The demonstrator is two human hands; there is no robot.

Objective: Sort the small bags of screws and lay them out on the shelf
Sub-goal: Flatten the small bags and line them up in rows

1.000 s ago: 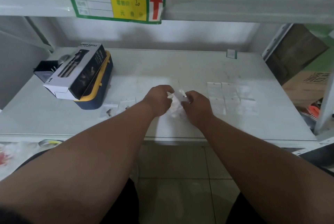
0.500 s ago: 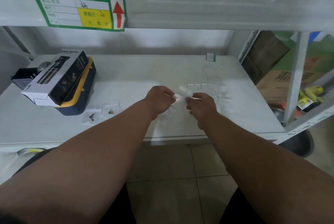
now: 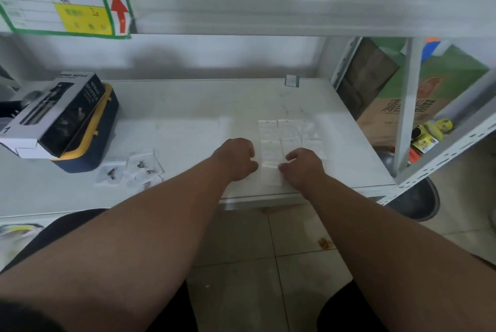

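Where both hands held a bag up a moment ago, left hand (image 3: 236, 160) and right hand (image 3: 302, 168) now pinch the bag (image 3: 270, 170) flat on the shelf (image 3: 188, 106), extending the grid (image 3: 288, 134)

A: What holds everything?
B: A white shelf (image 3: 188, 106), wide and flat.

A: What lies on it?
B: Far left, a black box (image 3: 57, 114) tilts on a blue and yellow case (image 3: 88, 149). Near it, clear bags (image 3: 134, 170) with dark screws. To the right, pale bags (image 3: 288, 136) lie flat in rows, edges touching. One more bag (image 3: 269, 173) lies at the near edge. A small tag (image 3: 292, 81) stands at the far right.
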